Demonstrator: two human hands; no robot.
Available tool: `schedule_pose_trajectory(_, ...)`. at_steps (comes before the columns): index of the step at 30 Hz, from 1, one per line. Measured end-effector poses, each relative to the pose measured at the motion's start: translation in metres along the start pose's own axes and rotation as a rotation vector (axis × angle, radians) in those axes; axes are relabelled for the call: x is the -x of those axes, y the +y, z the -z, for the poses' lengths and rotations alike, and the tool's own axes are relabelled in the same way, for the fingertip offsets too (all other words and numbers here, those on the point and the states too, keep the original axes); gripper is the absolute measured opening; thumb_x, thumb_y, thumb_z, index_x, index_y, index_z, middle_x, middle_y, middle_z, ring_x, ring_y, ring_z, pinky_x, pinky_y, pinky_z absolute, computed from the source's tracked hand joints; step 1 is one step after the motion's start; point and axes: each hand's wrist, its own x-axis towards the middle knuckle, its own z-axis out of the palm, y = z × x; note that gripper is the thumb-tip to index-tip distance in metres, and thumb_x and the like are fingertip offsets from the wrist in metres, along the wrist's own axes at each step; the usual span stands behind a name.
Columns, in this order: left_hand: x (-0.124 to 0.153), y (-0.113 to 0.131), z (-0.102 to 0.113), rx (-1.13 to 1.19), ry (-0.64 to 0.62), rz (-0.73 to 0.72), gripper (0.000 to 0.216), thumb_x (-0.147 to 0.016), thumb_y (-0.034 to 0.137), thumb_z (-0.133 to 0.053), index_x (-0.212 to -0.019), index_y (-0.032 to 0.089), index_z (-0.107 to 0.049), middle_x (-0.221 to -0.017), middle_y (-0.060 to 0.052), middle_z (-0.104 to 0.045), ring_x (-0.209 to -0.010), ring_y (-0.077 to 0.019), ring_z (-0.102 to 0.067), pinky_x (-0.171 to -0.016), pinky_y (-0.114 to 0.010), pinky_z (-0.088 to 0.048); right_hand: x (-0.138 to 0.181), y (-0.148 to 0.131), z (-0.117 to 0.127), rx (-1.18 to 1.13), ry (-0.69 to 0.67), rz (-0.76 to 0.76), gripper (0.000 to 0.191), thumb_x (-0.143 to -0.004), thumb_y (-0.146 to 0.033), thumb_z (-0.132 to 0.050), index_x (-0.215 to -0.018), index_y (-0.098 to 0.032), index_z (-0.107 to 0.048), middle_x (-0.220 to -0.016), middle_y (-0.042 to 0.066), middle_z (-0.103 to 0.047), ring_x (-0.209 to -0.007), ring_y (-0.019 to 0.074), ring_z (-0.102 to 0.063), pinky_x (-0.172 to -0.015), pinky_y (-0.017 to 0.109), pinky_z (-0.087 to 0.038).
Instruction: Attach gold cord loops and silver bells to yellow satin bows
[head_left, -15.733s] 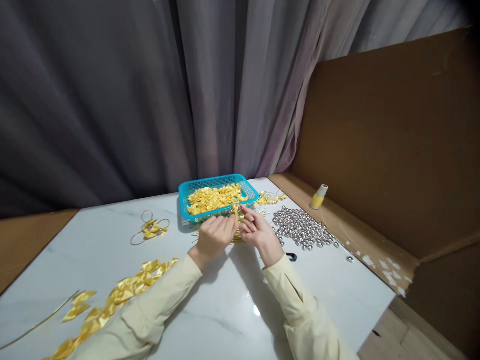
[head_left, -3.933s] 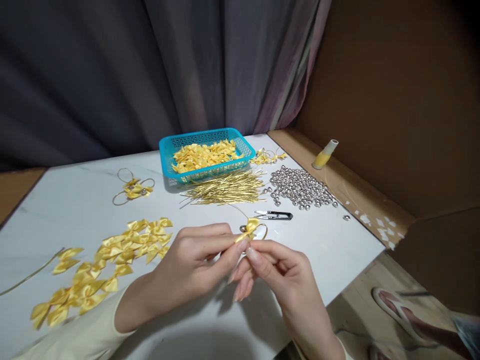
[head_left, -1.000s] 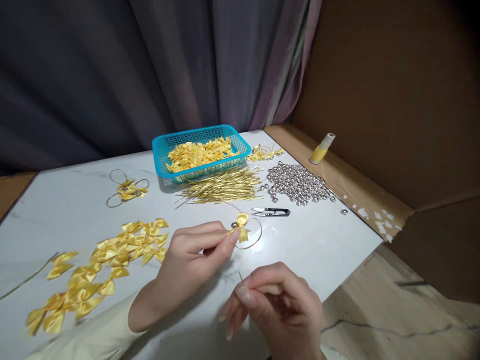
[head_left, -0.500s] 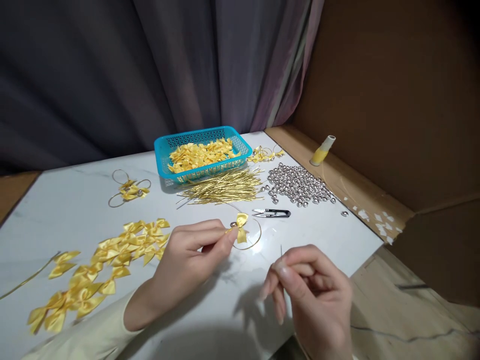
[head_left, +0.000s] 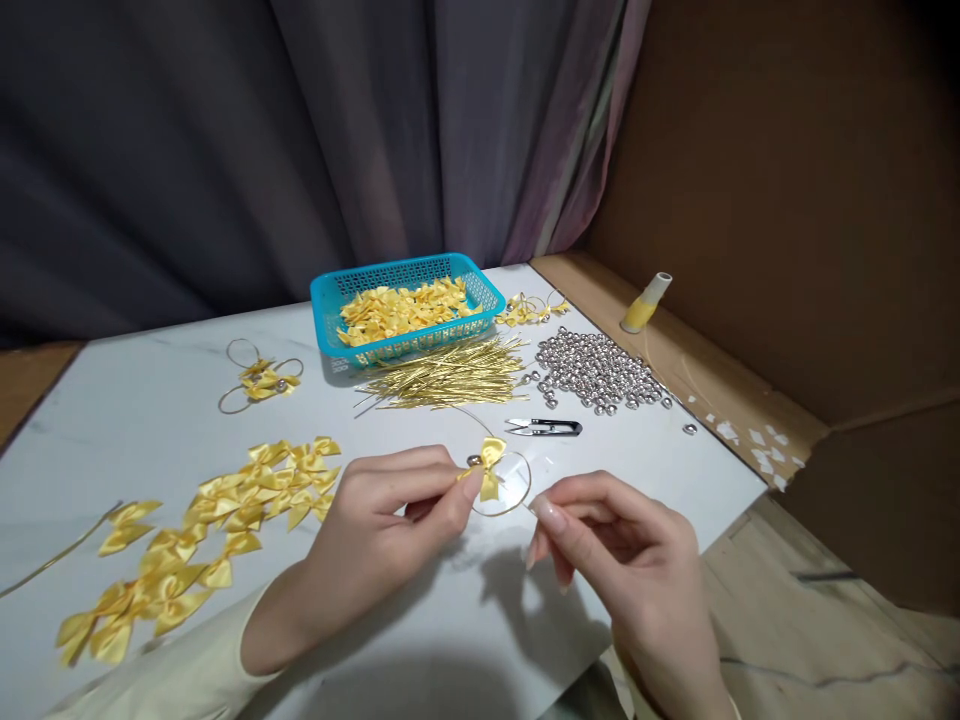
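Observation:
My left hand pinches a yellow ribbon bow at its left side. A thin gold cord curves in a loop behind the bow, and one end runs up and away from it. A silver bead sits beside the bow at my fingertips. Just right of the loop is my right hand, thumb and forefinger closed on a thin needle whose tip barely shows. Beyond the hands lie black-handled thread snips.
A blue basket holds many yellow bows. Before it lies a pile of gold cords, with silver beads to the right. Loose bows and finished-looking looped pieces lie left. A yellow thread spool stands far right.
My right hand has moved up and left, bringing its fingertips close to the cord loop. The needle, upright before, now mostly disappears behind the fingers. My left hand and bow shifted slightly down and right.

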Motion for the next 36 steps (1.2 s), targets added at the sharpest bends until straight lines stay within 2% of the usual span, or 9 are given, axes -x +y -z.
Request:
schedule_pose_trajectory(10, 0.003, 0.005, 0.001, -0.003, -0.013, -0.052, 0.032, -0.085, 0.008, -0.052, -0.054, 0.015, -0.054, -0.050, 0.003, -0.044, -0.045, -0.0071, -0.037, -0.043, -0.021, -0.031, -0.004, 0.002, 0.001, 0.130, -0.119, 0.066, 0.012, -0.086, -0.025, -0.061, -0.078, -0.017, -0.066, -0.058, 0.000, -0.067, -0.053, 0.0113, -0.058, -0.050, 0.022, -0.045)
schedule_pose_trajectory(16, 0.004, 0.005, 0.001, -0.017, -0.020, -0.068, 0.031, -0.085, 0.008, -0.052, -0.055, 0.015, -0.058, -0.050, 0.004, -0.045, -0.044, -0.0072, -0.037, -0.043, -0.020, -0.031, -0.006, 0.003, -0.002, 0.163, -0.112, 0.109, 0.011, -0.086, -0.024, -0.062, -0.078, -0.019, -0.067, -0.065, 0.000, -0.070, -0.059, 0.0121, -0.062, -0.056, 0.023, -0.049)
schedule_pose_trajectory(18, 0.004, 0.004, 0.000, -0.018, -0.021, -0.075, 0.028, -0.084, 0.007, -0.053, -0.059, 0.015, -0.061, -0.051, 0.004, -0.046, -0.045, -0.0073, -0.039, -0.043, -0.019, -0.032, -0.005, 0.004, -0.003, 0.151, -0.102, 0.121, 0.004, -0.086, -0.023, -0.062, -0.086, -0.020, -0.065, -0.067, 0.000, -0.070, -0.063, 0.0136, -0.065, -0.058, 0.024, -0.051)
schedule_pose_trajectory(22, 0.003, 0.004, -0.001, -0.012, -0.014, -0.096, 0.026, -0.083, 0.005, -0.053, -0.062, 0.016, -0.062, -0.052, 0.004, -0.047, -0.045, -0.0072, -0.040, -0.044, -0.019, -0.032, -0.003, 0.008, -0.005, 0.120, -0.082, 0.186, 0.027, -0.088, -0.018, -0.058, -0.115, -0.023, -0.053, -0.076, -0.001, -0.072, -0.069, 0.0142, -0.067, -0.062, 0.025, -0.053)
schedule_pose_trajectory(26, 0.004, 0.004, -0.002, -0.030, -0.023, -0.105, 0.029, -0.084, 0.006, -0.050, -0.058, 0.016, -0.059, -0.051, 0.004, -0.046, -0.045, -0.0079, -0.039, -0.043, -0.020, -0.032, -0.004, 0.010, -0.006, 0.245, -0.146, 0.314, 0.026, -0.088, -0.011, -0.056, -0.111, -0.022, -0.061, -0.097, 0.003, -0.073, -0.076, 0.0127, -0.068, -0.069, 0.024, -0.054)
schedule_pose_trajectory(28, 0.005, 0.004, -0.002, -0.035, -0.026, -0.114, 0.030, -0.085, 0.006, -0.050, -0.058, 0.016, -0.057, -0.052, 0.005, -0.045, -0.046, -0.0077, -0.039, -0.044, -0.019, -0.032, -0.004, 0.011, -0.006, 0.278, -0.139, 0.344, 0.025, -0.088, -0.011, -0.057, -0.110, -0.022, -0.063, -0.099, 0.002, -0.073, -0.076, 0.0115, -0.068, -0.070, 0.022, -0.054)
schedule_pose_trajectory(34, 0.008, 0.003, -0.002, -0.092, -0.059, -0.184, 0.028, -0.086, 0.006, -0.049, -0.061, 0.016, -0.057, -0.054, 0.004, -0.045, -0.048, -0.0080, -0.041, -0.046, -0.019, -0.034, -0.005, 0.013, -0.006, 0.263, -0.176, 0.267, 0.031, -0.090, -0.014, -0.055, -0.120, -0.021, -0.060, -0.096, 0.003, -0.073, -0.079, 0.0119, -0.068, -0.063, 0.019, -0.056)
schedule_pose_trajectory(36, 0.008, 0.003, -0.002, -0.127, -0.056, -0.219, 0.028, -0.086, 0.005, -0.048, -0.061, 0.016, -0.056, -0.055, 0.004, -0.045, -0.049, -0.0086, -0.042, -0.047, -0.019, -0.035, -0.007, 0.012, -0.005, 0.264, -0.200, 0.252, 0.028, -0.090, -0.016, -0.054, -0.117, -0.021, -0.062, -0.099, 0.004, -0.073, -0.078, 0.0123, -0.068, -0.067, 0.020, -0.056)
